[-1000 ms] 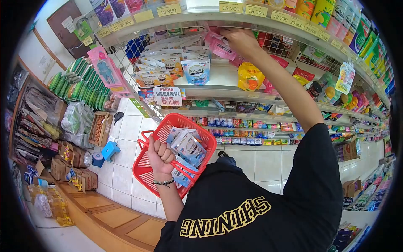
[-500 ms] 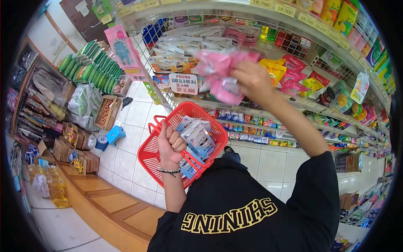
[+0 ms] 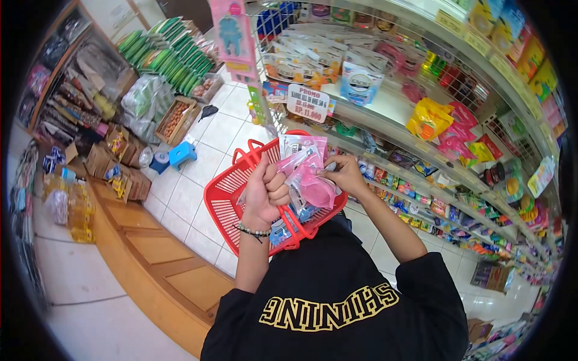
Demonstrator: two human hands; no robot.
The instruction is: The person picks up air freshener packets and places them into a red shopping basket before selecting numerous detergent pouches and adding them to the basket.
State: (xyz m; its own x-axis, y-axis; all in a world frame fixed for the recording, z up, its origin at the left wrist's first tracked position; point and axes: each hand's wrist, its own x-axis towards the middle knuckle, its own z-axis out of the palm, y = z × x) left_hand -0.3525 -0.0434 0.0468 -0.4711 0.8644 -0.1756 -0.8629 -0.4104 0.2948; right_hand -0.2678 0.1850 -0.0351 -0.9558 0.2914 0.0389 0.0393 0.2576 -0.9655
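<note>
My left hand (image 3: 268,188) is closed around the handle of a red plastic basket (image 3: 224,201). Over the basket's opening, my right hand (image 3: 344,173) pinches pink packets (image 3: 316,185) at their right side. The packets lie close to my left hand's fingers and cover part of the basket's inside. Blue and white packets (image 3: 280,232) show lower in the basket, partly hidden by the handle.
A shelf holds white and orange pouches (image 3: 295,67), a blue pouch (image 3: 361,83) and yellow packets (image 3: 430,119). A promo sign (image 3: 308,103) hangs at its edge. On the floor stand a blue stool (image 3: 182,154) and an egg crate (image 3: 177,119). A wooden counter (image 3: 150,245) runs lower left.
My right hand has come down from the shelf to the basket with the pink packets. The view has shifted, and a blue pouch now shows upright on the shelf.
</note>
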